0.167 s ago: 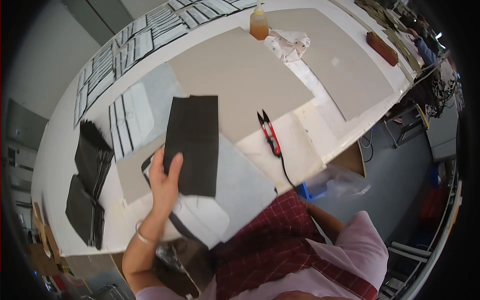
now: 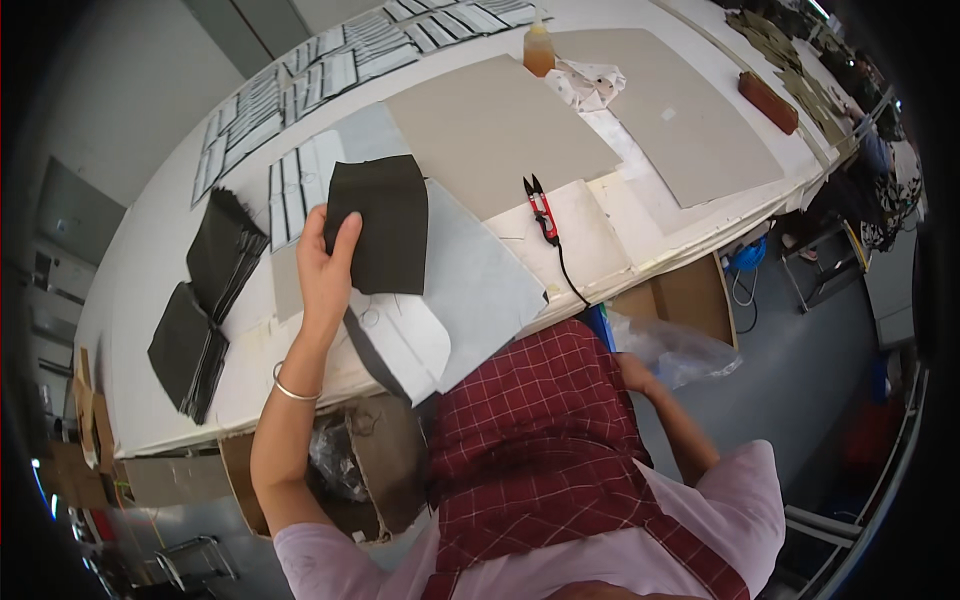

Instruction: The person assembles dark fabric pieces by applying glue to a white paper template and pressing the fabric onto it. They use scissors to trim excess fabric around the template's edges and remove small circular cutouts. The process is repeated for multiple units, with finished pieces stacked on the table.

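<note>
My left hand (image 2: 328, 258) is closed on a dark olive fabric piece (image 2: 378, 225), thumb on top and fingers underneath. The piece is raised over the table and slightly curved. Beneath it lie a white panel with a dark strip (image 2: 405, 345) and a pale blue-grey sheet (image 2: 480, 285). Loose threads show at the fabric's lower edge. My right hand (image 2: 632, 372) is low beside my checked apron, near a blue object (image 2: 597, 322) and a clear plastic bag (image 2: 675, 350); its fingers are mostly hidden. Red-handled thread snips (image 2: 542, 212) with a black cord rest on the table.
Two stacks of dark fabric pieces (image 2: 190, 345) stand at the left. Striped white panels (image 2: 330, 75) line the far edge. Large grey boards (image 2: 500, 130), a bottle of amber liquid (image 2: 538, 52), a crumpled cloth (image 2: 590, 85) and a brown pouch (image 2: 768, 102) are on the table (image 2: 125, 410).
The view has shifted, with the table appearing higher. The held fabric looks shorter and more tilted. My right hand, hidden before, now shows beside the apron.
</note>
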Demonstrator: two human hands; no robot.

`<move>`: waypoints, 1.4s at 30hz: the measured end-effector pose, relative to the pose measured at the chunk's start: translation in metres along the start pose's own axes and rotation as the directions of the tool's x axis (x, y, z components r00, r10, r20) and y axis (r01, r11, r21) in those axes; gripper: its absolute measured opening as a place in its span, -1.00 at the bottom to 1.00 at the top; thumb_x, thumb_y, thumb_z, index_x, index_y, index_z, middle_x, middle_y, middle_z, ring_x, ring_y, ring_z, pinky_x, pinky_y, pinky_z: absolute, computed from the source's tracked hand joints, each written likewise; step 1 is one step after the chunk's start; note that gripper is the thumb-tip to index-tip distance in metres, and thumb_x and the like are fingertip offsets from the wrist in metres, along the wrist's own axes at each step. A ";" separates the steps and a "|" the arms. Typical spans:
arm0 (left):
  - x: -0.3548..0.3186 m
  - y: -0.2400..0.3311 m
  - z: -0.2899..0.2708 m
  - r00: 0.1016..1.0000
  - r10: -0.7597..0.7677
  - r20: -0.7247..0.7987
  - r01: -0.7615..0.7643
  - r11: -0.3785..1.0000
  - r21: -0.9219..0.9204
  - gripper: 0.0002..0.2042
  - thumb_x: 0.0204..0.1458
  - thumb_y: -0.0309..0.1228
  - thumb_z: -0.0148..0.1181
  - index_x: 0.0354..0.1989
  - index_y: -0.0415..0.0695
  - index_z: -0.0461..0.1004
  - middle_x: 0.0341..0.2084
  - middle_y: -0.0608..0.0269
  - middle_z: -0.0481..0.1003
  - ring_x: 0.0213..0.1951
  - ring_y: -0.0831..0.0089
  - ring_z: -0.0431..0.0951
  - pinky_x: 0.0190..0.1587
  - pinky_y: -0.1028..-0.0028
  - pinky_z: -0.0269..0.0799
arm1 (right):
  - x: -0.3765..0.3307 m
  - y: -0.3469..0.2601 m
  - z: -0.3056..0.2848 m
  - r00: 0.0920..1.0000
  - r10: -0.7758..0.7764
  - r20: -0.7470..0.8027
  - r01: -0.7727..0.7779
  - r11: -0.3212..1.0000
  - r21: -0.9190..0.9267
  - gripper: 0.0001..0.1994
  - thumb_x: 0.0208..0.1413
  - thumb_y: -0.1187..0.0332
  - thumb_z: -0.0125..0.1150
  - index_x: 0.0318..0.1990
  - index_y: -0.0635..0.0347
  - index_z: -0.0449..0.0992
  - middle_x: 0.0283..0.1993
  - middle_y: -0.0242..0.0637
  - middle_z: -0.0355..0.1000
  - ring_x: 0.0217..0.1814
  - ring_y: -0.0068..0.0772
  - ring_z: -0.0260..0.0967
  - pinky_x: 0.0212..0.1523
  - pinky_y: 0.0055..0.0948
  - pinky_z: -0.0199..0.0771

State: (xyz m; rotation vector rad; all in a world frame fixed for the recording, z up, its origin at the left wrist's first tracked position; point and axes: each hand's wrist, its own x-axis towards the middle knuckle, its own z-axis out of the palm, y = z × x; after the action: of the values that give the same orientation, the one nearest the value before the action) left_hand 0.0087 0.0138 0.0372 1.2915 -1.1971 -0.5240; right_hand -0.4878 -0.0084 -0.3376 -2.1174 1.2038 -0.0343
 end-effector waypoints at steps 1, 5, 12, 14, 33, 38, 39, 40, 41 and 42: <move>-0.001 0.015 -0.002 0.999 0.016 -0.030 -0.017 1.000 -0.026 -0.83 0.30 -0.42 0.16 -0.08 -0.28 0.44 -0.28 0.33 0.56 -0.28 0.70 0.49 -0.21 0.65 0.42 | -0.005 -0.025 -0.039 1.000 -0.016 0.010 0.015 0.995 0.103 -0.78 0.16 0.30 0.24 -0.16 0.27 0.60 -0.29 -0.11 0.61 -0.24 -0.16 0.58 -0.15 -0.22 0.53; -0.008 0.075 -0.012 0.982 0.167 -0.086 -0.178 0.975 -0.132 -0.79 0.30 -0.39 0.17 -0.03 -0.28 0.44 -0.25 0.30 0.59 -0.26 0.68 0.54 -0.18 0.66 0.46 | -0.037 -0.155 -0.175 0.985 -0.133 -0.106 0.169 0.845 0.508 -0.87 0.27 0.39 0.24 -0.22 0.28 0.59 -0.41 -0.40 0.55 -0.32 -0.61 0.49 -0.26 -0.54 0.49; -0.026 0.133 -0.008 0.951 0.286 -0.113 -0.302 0.938 -0.172 -0.73 0.28 -0.34 0.22 0.01 -0.28 0.45 -0.22 0.26 0.60 -0.24 0.65 0.57 -0.16 0.62 0.51 | -0.009 -0.298 -0.263 0.749 -0.324 -0.578 0.455 0.886 0.093 -0.78 0.22 0.27 0.29 -0.15 0.26 0.59 -0.49 -0.28 0.50 -0.46 -0.44 0.46 -0.40 -0.50 0.38; -0.035 0.140 -0.003 0.951 0.285 -0.117 -0.299 0.944 -0.137 -0.72 0.28 -0.34 0.22 0.01 -0.28 0.45 -0.22 0.26 0.60 -0.24 0.64 0.57 -0.16 0.62 0.51 | 0.021 -0.321 -0.263 0.725 -0.337 -0.601 0.328 0.936 -0.130 -0.71 0.16 0.24 0.35 -0.09 0.23 0.55 -0.42 -0.15 0.52 -0.40 -0.23 0.51 -0.35 -0.38 0.45; -0.009 0.130 0.069 0.973 0.227 0.051 -0.183 0.883 -0.432 -0.73 0.31 -0.36 0.17 0.07 -0.26 0.40 -0.13 0.26 0.56 -0.13 0.61 0.54 -0.04 0.58 0.48 | 0.064 -0.285 -0.264 0.787 -0.253 -0.563 0.592 0.050 0.805 -0.87 0.36 0.32 0.11 -0.06 0.13 0.40 -0.22 -0.39 0.40 -0.33 -0.60 0.30 -0.29 -0.50 0.31; -0.024 0.096 0.086 0.975 0.146 0.169 -0.065 0.911 -0.407 -0.76 0.30 -0.37 0.19 0.02 -0.24 0.40 -0.15 0.29 0.55 -0.15 0.63 0.52 -0.06 0.58 0.47 | 0.047 -0.308 -0.256 0.834 -0.341 -0.435 0.462 0.000 0.887 -0.80 0.38 0.18 0.08 -0.11 0.11 0.41 -0.42 -0.47 0.38 -0.67 -0.76 -0.01 -0.63 -0.60 -0.03; -0.031 0.091 0.089 0.974 0.117 0.195 -0.030 0.916 -0.400 -0.76 0.30 -0.38 0.19 0.02 -0.24 0.40 -0.15 0.29 0.55 -0.15 0.63 0.52 -0.06 0.58 0.47 | 0.040 -0.319 -0.256 0.876 -0.310 -0.370 0.384 -0.017 0.923 -0.78 0.39 0.16 0.07 -0.10 0.11 0.42 -0.45 -0.49 0.36 -0.72 -0.78 -0.07 -0.69 -0.62 -0.09; -0.039 0.087 0.094 0.972 0.073 0.221 0.014 0.929 -0.370 -0.78 0.29 -0.40 0.19 0.00 -0.24 0.41 -0.15 0.30 0.55 -0.14 0.63 0.52 -0.06 0.56 0.48 | 0.041 -0.321 -0.257 0.872 -0.295 -0.390 0.399 -0.034 0.916 -0.76 0.39 0.14 0.06 -0.09 0.11 0.46 -0.47 -0.53 0.36 -0.75 -0.80 -0.12 -0.72 -0.63 -0.17; -0.050 0.079 0.094 0.961 0.035 0.276 0.060 0.942 -0.329 -0.76 0.28 -0.44 0.19 0.04 -0.27 0.41 -0.12 0.28 0.55 -0.11 0.62 0.53 -0.05 0.56 0.47 | 0.042 -0.325 -0.258 0.868 -0.282 -0.410 0.412 -0.053 0.910 -0.73 0.40 0.12 0.04 -0.07 0.12 0.49 -0.49 -0.56 0.36 -0.78 -0.83 -0.18 -0.75 -0.65 -0.24; -0.059 0.076 0.097 0.957 0.020 0.288 0.080 0.941 -0.328 -0.74 0.28 -0.45 0.19 0.07 -0.28 0.41 -0.11 0.27 0.55 -0.10 0.62 0.53 -0.04 0.56 0.47 | 0.046 -0.321 -0.262 0.870 -0.271 -0.411 0.428 0.005 0.904 -0.73 0.39 0.13 0.05 -0.06 0.12 0.51 -0.50 -0.59 0.36 -0.77 -0.83 -0.17 -0.74 -0.65 -0.23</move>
State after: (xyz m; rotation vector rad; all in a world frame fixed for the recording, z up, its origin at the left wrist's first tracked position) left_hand -0.1216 0.0420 0.0693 0.9606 -1.2602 -0.9237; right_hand -0.3116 -0.0817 0.0326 -1.0086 0.3000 -0.9822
